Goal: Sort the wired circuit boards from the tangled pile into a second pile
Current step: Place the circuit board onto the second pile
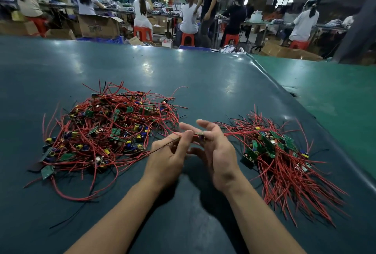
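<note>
Between 2 heaps on the dark green counter (203, 74): left hand (171, 158) pinching red wires, right hand (215, 152) pinching a small circuit board (200, 134), other fingers spread. Tangled pile (105, 131) of wired boards at left, second pile (278, 156) at right, wires more aligned.

I see bare mat (193, 82) behind both piles & between them near me. Tangled pile (107, 133) blocks left, sorted pile (280, 160) blocks right; stray wires reach the gap.
</note>
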The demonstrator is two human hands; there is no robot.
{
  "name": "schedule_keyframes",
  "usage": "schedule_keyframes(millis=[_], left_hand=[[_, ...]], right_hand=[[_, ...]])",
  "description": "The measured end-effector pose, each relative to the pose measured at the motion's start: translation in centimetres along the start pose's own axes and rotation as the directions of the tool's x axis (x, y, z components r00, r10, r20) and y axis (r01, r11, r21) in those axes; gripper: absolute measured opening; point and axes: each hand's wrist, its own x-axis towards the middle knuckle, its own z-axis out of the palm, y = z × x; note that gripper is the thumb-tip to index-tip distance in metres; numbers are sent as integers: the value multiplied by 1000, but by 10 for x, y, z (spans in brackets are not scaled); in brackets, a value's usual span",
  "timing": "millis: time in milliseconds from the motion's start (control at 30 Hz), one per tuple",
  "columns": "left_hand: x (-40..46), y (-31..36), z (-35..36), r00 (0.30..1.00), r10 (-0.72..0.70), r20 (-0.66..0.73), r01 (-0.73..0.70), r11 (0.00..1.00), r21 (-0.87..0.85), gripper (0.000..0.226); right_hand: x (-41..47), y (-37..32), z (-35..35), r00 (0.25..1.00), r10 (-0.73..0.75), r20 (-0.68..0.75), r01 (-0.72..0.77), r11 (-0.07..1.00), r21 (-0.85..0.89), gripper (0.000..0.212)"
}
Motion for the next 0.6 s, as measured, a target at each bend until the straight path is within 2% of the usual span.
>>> schedule_keyframes(millis=[67, 133, 200, 300, 400, 500, 533, 600], left_hand=[[2, 0, 0, 999, -33, 25, 35, 996, -80, 24], [3, 2, 1, 999, -39, -16, 34, 972, -233, 18], [5, 3, 0, 993, -106, -58, 78, 929, -361, 16], [10, -3, -3, 965, -234, -121, 170, 903, -393, 14], [11, -5, -5, 957, -268, -108, 205, 894, -398, 13], [11, -5, -6, 967, -252, -31, 199, 827, -525, 32], [12, -6, -7, 972, -234, -12, 192, 829, -526, 36], [11, -5, -6, 987, -162, 2, 145, 880, -452, 31]], right_hand=[[1, 3, 1, 1000, 5, 4, -5, 999, -45, 24], [3, 7, 3, 999, 21, -35, -24, 994, -106, 23], [4, 9, 5, 998, 30, -52, -36, 993, -112, 15], [4, 12, 4, 995, -68, -79, 52, 981, -187, 9], [4, 11, 3, 981, -120, -150, 80, 965, -248, 15], [4, 8, 3, 976, -82, -202, 25, 962, -271, 8], [5, 7, 4, 975, -47, -219, -12, 965, -261, 16], [6, 5, 4, 975, 41, -218, -93, 968, -234, 27]])
